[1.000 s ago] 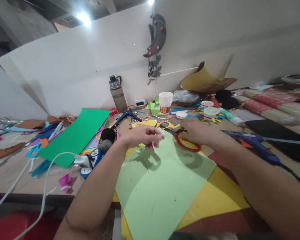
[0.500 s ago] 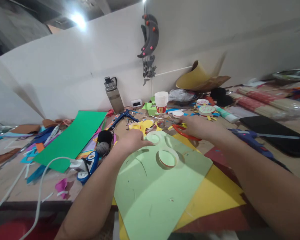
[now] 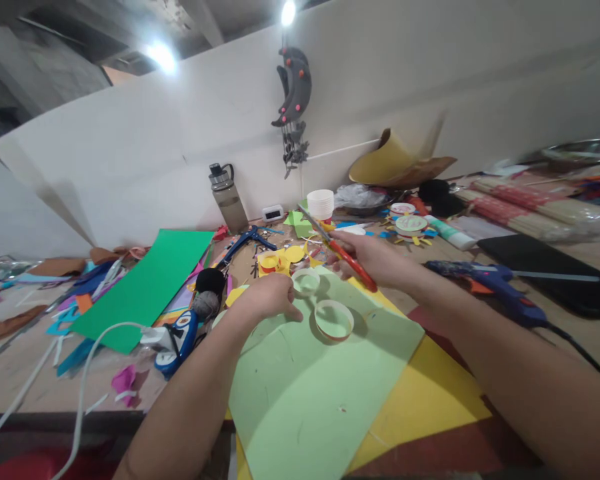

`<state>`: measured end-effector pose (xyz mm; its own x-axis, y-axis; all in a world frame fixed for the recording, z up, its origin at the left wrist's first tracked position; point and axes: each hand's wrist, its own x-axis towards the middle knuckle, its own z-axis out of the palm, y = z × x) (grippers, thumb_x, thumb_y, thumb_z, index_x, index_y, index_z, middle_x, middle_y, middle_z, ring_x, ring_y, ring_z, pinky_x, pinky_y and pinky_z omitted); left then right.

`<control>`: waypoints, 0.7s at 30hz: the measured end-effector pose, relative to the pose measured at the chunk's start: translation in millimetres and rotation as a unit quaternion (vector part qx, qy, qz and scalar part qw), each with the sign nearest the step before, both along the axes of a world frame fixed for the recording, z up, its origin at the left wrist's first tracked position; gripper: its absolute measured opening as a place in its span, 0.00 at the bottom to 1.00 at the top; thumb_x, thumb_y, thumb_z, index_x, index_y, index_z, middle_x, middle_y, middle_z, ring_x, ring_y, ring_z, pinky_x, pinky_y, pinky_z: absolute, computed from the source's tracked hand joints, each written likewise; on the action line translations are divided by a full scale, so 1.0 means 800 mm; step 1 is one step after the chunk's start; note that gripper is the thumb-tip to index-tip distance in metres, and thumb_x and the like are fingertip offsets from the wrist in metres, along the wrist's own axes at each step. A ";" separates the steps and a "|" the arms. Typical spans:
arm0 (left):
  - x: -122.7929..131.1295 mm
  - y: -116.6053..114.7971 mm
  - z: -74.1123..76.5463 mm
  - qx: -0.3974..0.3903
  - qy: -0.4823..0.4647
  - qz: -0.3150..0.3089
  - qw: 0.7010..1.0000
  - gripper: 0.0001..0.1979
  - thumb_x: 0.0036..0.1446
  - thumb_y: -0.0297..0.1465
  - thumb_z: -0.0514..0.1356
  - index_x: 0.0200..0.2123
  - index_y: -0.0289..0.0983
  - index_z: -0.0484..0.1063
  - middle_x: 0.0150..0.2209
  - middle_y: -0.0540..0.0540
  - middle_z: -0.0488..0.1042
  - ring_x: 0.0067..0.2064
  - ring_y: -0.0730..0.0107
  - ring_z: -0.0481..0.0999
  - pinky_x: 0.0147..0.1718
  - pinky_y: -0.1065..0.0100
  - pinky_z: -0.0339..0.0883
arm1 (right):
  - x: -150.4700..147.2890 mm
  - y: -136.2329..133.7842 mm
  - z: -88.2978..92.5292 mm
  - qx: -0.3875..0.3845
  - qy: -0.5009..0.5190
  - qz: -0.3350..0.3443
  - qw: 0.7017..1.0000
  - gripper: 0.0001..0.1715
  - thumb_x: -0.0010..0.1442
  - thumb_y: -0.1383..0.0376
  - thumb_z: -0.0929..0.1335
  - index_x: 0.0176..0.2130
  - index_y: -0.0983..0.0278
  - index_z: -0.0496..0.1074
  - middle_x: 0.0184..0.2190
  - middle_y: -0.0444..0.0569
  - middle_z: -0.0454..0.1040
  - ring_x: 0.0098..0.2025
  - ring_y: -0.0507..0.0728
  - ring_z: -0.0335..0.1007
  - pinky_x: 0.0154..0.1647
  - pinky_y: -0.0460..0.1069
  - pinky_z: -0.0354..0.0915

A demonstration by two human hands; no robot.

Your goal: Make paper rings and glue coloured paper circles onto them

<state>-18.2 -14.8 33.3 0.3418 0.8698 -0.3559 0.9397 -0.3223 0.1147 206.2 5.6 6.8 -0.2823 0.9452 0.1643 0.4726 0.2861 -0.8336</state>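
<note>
On the pale green sheet (image 3: 320, 387), which was bare a second ago, two rings now lie; the larger tape ring (image 3: 334, 320) sits near its far edge, and the small tape ring (image 3: 306, 281) lies just beyond it at the far left corner; both have kept their places for the last half second. The right hand (image 3: 375, 257), past the sheet's far edge, is clamped on the red-handled scissors (image 3: 347, 257) and has lifted them off the surface, blades slanting up and away, so the cutting tool is in the air and the rings are set down. The left hand (image 3: 267, 297) has drawn back from the small ring to just beside it, resting on the sheet's far left edge with fingers loosely bent, gripping nothing that shows. Behind the sheet rises a plain white wall (image 3: 430, 80) with a dark moon ornament (image 3: 293, 87); the cluttered table (image 3: 25, 373) spreads all around it; a dark green sheet (image 3: 145, 283) lies to its left, a yellow sheet (image 3: 430, 393) under it, a blue glue gun (image 3: 495, 287) to its right; a water bottle (image 3: 229, 198) and stacked white cups (image 3: 321, 203) stand beyond.
</note>
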 end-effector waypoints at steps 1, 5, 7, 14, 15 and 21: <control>0.000 0.000 0.000 0.004 0.001 0.002 1.000 0.17 0.41 0.42 0.69 0.31 0.38 0.75 0.29 0.48 0.76 0.30 0.66 0.72 0.25 0.68 0.54 | -0.008 -0.003 -0.002 -0.005 -0.008 -0.003 1.000 0.34 0.52 0.70 0.67 0.59 0.61 0.67 0.35 0.47 0.80 0.32 0.56 0.74 0.29 0.47 0.67; 0.002 0.000 -0.002 0.032 -0.022 -0.019 0.999 0.23 0.42 0.42 0.69 0.40 0.38 0.74 0.37 0.46 0.76 0.35 0.64 0.74 0.28 0.69 0.58 | -0.033 -0.007 -0.012 0.029 -0.098 -0.091 0.991 0.25 0.54 0.64 0.68 0.51 0.64 0.74 0.38 0.51 0.80 0.35 0.57 0.74 0.32 0.47 0.65; 0.003 0.001 -0.004 0.041 -0.036 -0.034 0.998 0.25 0.42 0.42 0.69 0.45 0.38 0.72 0.40 0.46 0.76 0.37 0.64 0.74 0.29 0.69 0.58 | -0.039 -0.006 -0.017 0.028 -0.138 -0.110 0.984 0.24 0.54 0.62 0.69 0.51 0.63 0.75 0.37 0.51 0.80 0.35 0.58 0.74 0.31 0.47 0.63; 0.005 0.004 -0.011 0.049 -0.071 -0.031 0.996 0.27 0.43 0.40 0.69 0.47 0.39 0.71 0.41 0.47 0.76 0.40 0.63 0.75 0.31 0.69 0.60 | -0.040 -0.005 -0.021 0.012 -0.185 -0.133 0.974 0.28 0.51 0.71 0.68 0.53 0.61 0.72 0.44 0.54 0.79 0.44 0.61 0.74 0.36 0.47 0.62; 0.005 0.004 -0.011 0.052 -0.074 -0.034 0.995 0.26 0.43 0.40 0.69 0.47 0.39 0.72 0.41 0.47 0.76 0.40 0.64 0.75 0.31 0.69 0.61 | -0.039 -0.005 -0.021 0.011 -0.188 -0.138 0.972 0.29 0.51 0.71 0.68 0.53 0.62 0.71 0.44 0.55 0.79 0.44 0.61 0.74 0.36 0.47 0.62; 0.006 0.006 -0.017 0.059 -0.085 -0.047 0.994 0.25 0.42 0.38 0.69 0.46 0.39 0.72 0.39 0.47 0.76 0.39 0.63 0.74 0.33 0.68 0.62 | -0.036 -0.003 -0.025 0.001 -0.192 -0.155 0.969 0.26 0.49 0.70 0.69 0.50 0.62 0.73 0.38 0.55 0.80 0.39 0.62 0.75 0.31 0.48 0.61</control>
